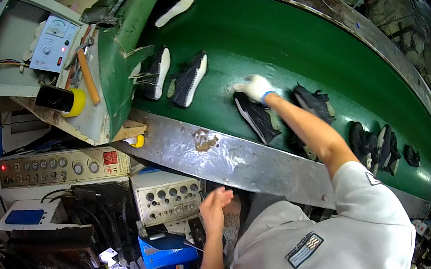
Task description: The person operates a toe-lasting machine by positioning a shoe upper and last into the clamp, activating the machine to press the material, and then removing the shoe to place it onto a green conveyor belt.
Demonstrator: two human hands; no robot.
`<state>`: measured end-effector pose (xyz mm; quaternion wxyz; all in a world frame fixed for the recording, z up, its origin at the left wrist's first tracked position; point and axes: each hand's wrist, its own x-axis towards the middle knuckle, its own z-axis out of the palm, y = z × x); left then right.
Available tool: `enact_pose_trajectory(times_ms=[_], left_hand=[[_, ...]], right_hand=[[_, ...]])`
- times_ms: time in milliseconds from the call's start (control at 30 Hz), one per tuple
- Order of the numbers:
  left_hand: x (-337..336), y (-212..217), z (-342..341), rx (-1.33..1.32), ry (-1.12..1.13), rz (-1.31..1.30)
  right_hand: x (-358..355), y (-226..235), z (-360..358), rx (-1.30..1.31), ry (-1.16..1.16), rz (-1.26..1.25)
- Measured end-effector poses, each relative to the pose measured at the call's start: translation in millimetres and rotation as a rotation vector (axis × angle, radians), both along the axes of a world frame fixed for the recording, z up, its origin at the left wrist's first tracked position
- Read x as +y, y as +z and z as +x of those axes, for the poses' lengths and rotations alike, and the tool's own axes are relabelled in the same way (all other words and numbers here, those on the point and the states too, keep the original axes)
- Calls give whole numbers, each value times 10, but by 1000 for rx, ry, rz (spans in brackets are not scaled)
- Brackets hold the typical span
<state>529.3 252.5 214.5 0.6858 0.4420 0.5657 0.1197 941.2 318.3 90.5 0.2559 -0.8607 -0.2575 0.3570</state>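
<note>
Reaching: right hand [256, 88], gloved, fingers closed on dark shoe [257, 118], near edge of green belt [279, 36].
Left hand [214, 204]: fingers open, empty.

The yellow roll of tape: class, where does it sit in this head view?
The yellow roll of tape lies at upper left, on the grey shelf beside the green conveyor belt, just left of a wooden-handled tool and below a small meter box.
</note>
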Motion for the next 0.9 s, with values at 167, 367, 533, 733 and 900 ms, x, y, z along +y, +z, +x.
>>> enact_pose_trajectory(times_ms=[167, 367, 533, 733, 900], left_hand=[[-223, 129, -416, 124, 138, -13], [-556, 373, -803, 208, 368, 17], [-486, 358, -1023, 151, 367, 108], [404, 982, -896, -16, 282, 345], [757, 1561, -1096, 211, 149, 574]], right_hand=[[1607, -817, -670, 362, -273, 176], [2175, -972, -1048, 202, -809, 144], [1393, -691, -1265, 664, -575, 713], [140, 1152, -2481, -138, 162, 693], [-246, 2044, -3291, -477, 670, 908]])
